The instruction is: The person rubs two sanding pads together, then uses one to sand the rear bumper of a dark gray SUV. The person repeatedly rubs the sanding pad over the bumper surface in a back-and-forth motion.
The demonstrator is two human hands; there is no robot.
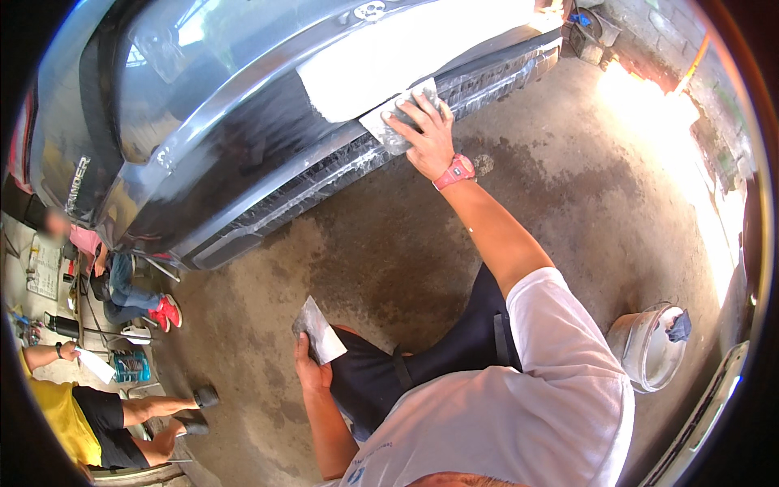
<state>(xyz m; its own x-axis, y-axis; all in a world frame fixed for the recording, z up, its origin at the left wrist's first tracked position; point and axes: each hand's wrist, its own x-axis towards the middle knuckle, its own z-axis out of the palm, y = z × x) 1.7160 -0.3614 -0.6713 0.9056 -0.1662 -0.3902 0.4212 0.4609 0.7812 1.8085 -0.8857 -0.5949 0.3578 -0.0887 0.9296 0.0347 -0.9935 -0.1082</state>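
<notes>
My right hand (pixel 430 138) reaches out with fingers spread over a thin, grey-smeared rectangular plate (pixel 395 136), gripping it against the lower edge of a dark car panel (pixel 260 134). A broad white coated patch (pixel 365 73) covers the panel just above that plate. Below it runs black trim (pixel 324 177), scuffed with whitish marks. Near my left thigh, my left hand (pixel 312 369) is closed on a second thin plate (pixel 320 333), grey on one side and pale on the other. Whether the plates are metal or plastic I cannot tell.
A pale bucket (pixel 629 353) with a dark blue cloth (pixel 679 326) stands right of me. At left are a person in yellow (pixel 65 410) holding a white sheet, and a seated person in pink (pixel 126 284). The concrete floor (pixel 389 252) has dark stains.
</notes>
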